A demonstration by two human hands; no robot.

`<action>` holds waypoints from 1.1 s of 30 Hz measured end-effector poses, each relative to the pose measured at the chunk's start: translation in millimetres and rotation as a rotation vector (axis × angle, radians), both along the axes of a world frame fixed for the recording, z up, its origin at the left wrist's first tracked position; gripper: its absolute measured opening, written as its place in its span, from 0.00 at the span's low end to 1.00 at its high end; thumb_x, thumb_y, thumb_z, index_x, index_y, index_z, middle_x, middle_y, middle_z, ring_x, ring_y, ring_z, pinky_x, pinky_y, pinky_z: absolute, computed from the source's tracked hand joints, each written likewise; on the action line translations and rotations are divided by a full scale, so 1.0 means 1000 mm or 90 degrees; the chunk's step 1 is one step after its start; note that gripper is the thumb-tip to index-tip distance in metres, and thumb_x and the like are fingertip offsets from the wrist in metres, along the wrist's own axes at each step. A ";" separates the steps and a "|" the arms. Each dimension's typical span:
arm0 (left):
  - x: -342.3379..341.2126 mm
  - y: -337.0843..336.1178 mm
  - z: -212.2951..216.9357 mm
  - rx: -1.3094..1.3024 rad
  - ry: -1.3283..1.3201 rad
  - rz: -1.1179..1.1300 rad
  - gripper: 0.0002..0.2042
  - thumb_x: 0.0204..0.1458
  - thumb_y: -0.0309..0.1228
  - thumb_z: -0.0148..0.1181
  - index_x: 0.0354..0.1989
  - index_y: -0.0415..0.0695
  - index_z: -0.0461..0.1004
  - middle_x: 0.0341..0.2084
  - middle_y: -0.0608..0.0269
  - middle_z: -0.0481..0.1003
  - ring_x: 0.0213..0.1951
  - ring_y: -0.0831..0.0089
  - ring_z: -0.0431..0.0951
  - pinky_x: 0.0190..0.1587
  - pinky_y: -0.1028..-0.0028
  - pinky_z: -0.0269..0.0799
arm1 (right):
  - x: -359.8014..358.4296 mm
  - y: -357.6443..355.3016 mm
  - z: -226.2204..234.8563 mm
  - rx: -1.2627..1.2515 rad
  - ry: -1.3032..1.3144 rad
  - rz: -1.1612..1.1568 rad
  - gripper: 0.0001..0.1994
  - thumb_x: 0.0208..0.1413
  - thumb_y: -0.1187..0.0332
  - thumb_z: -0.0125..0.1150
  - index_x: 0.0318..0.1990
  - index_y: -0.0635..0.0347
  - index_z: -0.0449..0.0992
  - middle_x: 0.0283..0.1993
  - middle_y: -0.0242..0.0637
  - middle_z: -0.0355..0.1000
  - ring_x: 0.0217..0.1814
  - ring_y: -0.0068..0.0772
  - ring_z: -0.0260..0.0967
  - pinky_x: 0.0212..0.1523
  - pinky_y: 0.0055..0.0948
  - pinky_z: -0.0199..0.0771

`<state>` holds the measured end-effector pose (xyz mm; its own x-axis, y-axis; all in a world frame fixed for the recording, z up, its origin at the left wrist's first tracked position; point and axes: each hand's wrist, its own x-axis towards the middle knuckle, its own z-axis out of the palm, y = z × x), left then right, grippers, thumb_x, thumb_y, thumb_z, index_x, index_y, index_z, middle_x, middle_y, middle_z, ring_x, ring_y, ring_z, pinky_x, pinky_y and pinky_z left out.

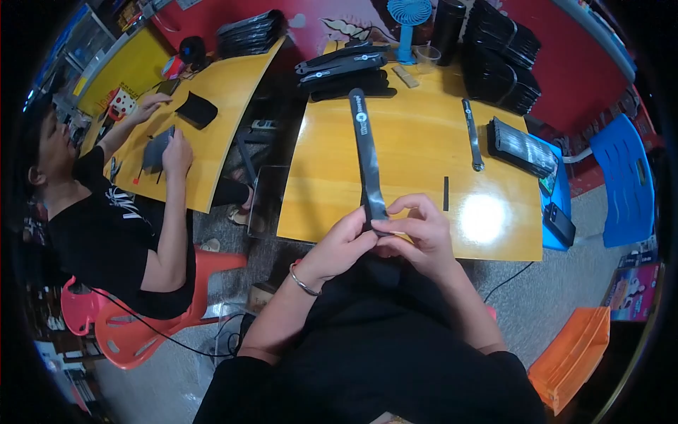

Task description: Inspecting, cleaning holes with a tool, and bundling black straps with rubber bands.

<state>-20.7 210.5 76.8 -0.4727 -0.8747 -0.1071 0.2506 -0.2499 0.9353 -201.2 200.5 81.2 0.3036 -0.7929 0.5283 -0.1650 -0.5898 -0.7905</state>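
Hands pinching a black strap

Left hand [344,244] and right hand [417,233] grip the strap [368,152] end over the tabletop [417,162].

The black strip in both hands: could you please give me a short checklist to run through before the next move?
1. Left hand grips the strip at its near end: ok.
2. Right hand pinches the same end, fingers curled over it: ok.
3. Far end of the strip rises free over the table, touching nothing: ok.
4. Second strip lies apart on the table, out of the way: ok.
5. Small black piece lies on the table beside the right hand: ok.
6. What the fingers hold under the strip's end: cannot tell, hidden.
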 end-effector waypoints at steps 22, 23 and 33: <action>-0.013 0.008 -0.010 0.159 0.139 -0.107 0.19 0.54 0.17 0.40 0.56 0.41 0.58 0.42 0.58 0.69 0.36 0.69 0.76 0.37 0.74 0.74 | -0.008 0.019 0.016 0.401 -0.120 0.085 0.05 0.55 0.73 0.58 0.35 0.65 0.75 0.28 0.39 0.75 0.23 0.26 0.74 0.26 0.22 0.72; -0.014 0.008 -0.008 0.184 0.140 -0.094 0.17 0.54 0.18 0.39 0.53 0.41 0.59 0.39 0.57 0.69 0.33 0.69 0.75 0.34 0.74 0.73 | -0.007 0.019 0.017 0.386 -0.122 0.087 0.06 0.57 0.72 0.56 0.35 0.66 0.75 0.27 0.38 0.75 0.21 0.23 0.73 0.24 0.20 0.72; -0.024 0.007 -0.014 0.164 0.137 -0.057 0.15 0.51 0.22 0.37 0.48 0.43 0.59 0.26 0.60 0.66 0.25 0.79 0.65 0.22 0.82 0.61 | -0.009 0.010 0.005 0.429 -0.202 0.120 0.08 0.60 0.71 0.52 0.36 0.69 0.74 0.27 0.35 0.73 0.24 0.19 0.72 0.25 0.18 0.73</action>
